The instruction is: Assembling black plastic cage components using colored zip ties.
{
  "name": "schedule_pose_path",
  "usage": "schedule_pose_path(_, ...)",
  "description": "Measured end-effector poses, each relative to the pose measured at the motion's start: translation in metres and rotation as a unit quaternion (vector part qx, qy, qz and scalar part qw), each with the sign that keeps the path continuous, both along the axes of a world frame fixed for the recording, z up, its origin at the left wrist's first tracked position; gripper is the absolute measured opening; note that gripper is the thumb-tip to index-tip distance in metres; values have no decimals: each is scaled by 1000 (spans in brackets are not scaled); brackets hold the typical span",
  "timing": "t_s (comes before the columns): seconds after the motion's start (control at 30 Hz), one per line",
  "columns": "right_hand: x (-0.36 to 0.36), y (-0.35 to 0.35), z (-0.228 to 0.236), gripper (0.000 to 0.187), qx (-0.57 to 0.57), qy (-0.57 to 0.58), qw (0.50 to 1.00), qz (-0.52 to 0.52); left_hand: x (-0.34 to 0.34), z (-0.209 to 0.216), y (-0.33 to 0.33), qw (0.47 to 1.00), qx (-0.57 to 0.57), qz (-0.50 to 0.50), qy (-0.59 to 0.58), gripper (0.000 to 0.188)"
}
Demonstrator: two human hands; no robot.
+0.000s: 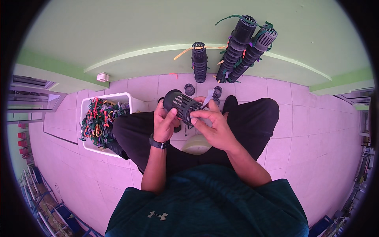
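Note:
A black slotted net pot [179,102] lies tilted between my hands, above my crossed legs. My left hand [163,124] is closed round its near left side, thumb on the slotted wall. At the pot's right end, the fingers of my right hand [215,125] are pinched together on a pale lavender fabric strip [208,97], part of which sticks up past the fingers. Whether the strip passes through the slots cannot be made out. Two small dark net pots, one a round pot [189,89] and one a pot [216,92] behind my right hand, stand on the floor.
A white bin [136,103] at left holds a heap of coloured fabric strips [103,122]. Against the green wall [158,63] stand a short stack of net pots [199,65] and two taller stacks, one a leaning stack [233,51], with strips hanging out.

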State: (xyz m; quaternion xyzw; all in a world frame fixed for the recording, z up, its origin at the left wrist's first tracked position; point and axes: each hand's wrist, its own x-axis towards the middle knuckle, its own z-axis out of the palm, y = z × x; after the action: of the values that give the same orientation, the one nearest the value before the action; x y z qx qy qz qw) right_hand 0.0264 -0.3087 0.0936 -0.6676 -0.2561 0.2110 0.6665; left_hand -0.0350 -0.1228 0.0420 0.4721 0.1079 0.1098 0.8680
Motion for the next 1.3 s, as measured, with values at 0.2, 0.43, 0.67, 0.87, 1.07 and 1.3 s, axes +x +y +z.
schedule_pose_path(0.2,-10,17,-17,23,40,-7,992,-117,4,3,-25,945,267,172,80,47)
schedule_pose_path(0.43,-15,36,-36,25,-110,-239,929,-263,3,29,-46,837,502,217,24,14)
schedule_pose_path(0.67,-13,47,-37,24,-163,-314,880,-317,15,30,-47,832,502,232,53,13)
schedule_pose_path(0.87,0,53,-41,30,-175,-363,854,-330,32,7,-33,879,435,175,88,12)
schedule_pose_path(1.07,42,40,-30,39,-240,-375,849,-285,46,27,-15,942,301,98,109,15)
schedule_pose_path(1.3,143,59,-31,69,-163,-403,832,-344,81,47,47,986,49,159,-12,14)
